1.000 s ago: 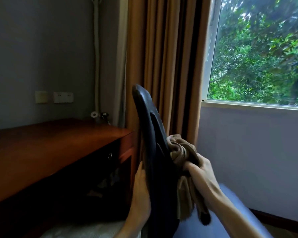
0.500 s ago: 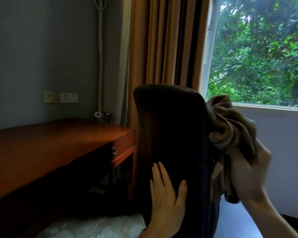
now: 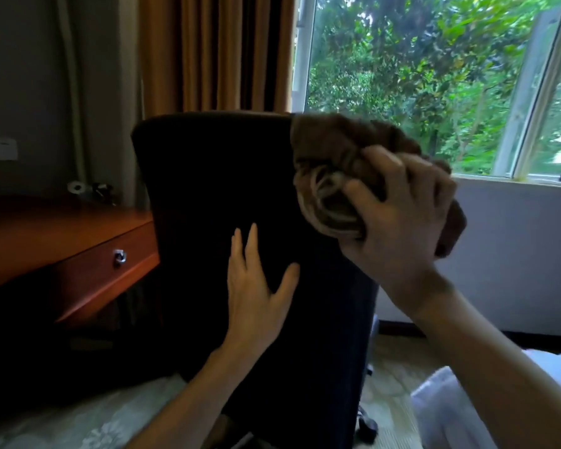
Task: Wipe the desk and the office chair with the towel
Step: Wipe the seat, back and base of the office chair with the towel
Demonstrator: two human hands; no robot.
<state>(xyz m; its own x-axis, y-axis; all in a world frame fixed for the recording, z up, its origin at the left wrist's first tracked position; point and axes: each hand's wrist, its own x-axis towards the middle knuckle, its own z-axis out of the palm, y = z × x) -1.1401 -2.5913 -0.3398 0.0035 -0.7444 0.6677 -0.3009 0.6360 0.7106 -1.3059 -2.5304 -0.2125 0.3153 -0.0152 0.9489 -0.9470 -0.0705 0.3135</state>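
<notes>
Office chair back (image 3: 208,189) blocks the middle, desk (image 3: 30,234) close left; floor (image 3: 399,367) right lies open.

Your right hand (image 3: 399,218) now carries the bunched towel (image 3: 344,157) higher, up to the top corner of the chair back (image 3: 214,189), which now faces you broadside.

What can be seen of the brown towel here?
The brown cloth towel is bunched into a soft, creased wad, with a paler striped hem showing at its lower edge. The right hand grips it, fingers curled into the folds, against the upper right corner of the dark office chair's backrest.
</notes>
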